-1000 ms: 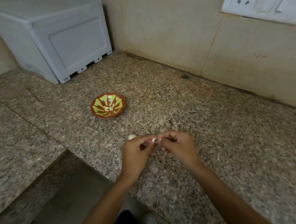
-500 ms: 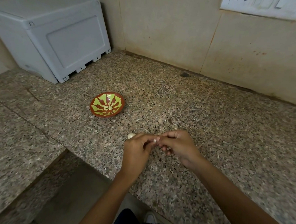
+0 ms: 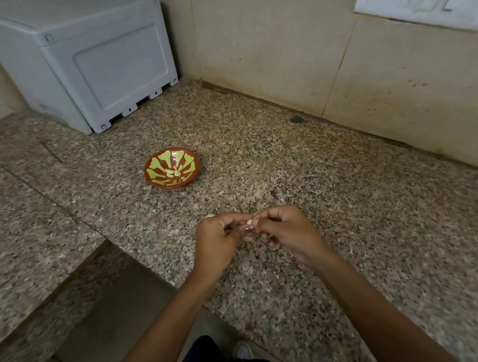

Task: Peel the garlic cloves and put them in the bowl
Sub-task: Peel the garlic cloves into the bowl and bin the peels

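A small garlic clove (image 3: 249,222) is pinched between the fingertips of my left hand (image 3: 217,241) and my right hand (image 3: 285,234), just above the granite counter (image 3: 343,187). Both hands have curled fingers meeting at the clove. A red bowl with a yellow-green pattern (image 3: 160,173) sits on the counter to the upper left of my hands, with a few peeled cloves (image 3: 174,172) inside. Another pale garlic piece (image 3: 210,216) peeks out on the counter behind my left hand, mostly hidden.
A grey plastic box (image 3: 80,51) stands in the back left corner against the tiled wall. A white switch plate (image 3: 427,9) is on the wall at top right. The counter's front edge drops to a lower step and floor at the bottom left.
My hands have stayed together on the clove, with only small finger movements. The view has drifted slightly.
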